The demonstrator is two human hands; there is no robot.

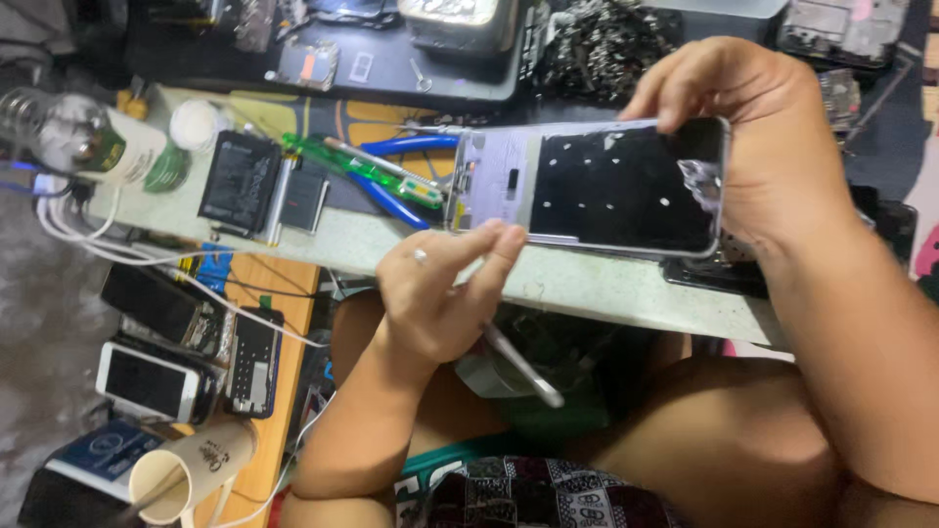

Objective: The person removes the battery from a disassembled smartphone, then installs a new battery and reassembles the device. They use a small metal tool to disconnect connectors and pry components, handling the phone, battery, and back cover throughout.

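Observation:
An opened phone frame (pixel 587 186) with a dark inner panel and small white dots is held above the pale workbench edge (pixel 587 284). My right hand (pixel 753 147) grips its right end, fingers over the top edge and thumb underneath. My left hand (pixel 440 284) pinches the frame's lower left edge and also holds metal tweezers (pixel 523 367) that point down and right from the palm. A ring sits on one left finger.
A black phone battery (pixel 238 183), a green-handled screwdriver (pixel 362 168) and blue-handled pliers (pixel 401 176) lie left of the frame. A bottle (pixel 98 147) stands at far left. Several phones (pixel 152 381) and a paper cup (pixel 186 469) sit lower left. Small parts are heaped at the back (pixel 606 44).

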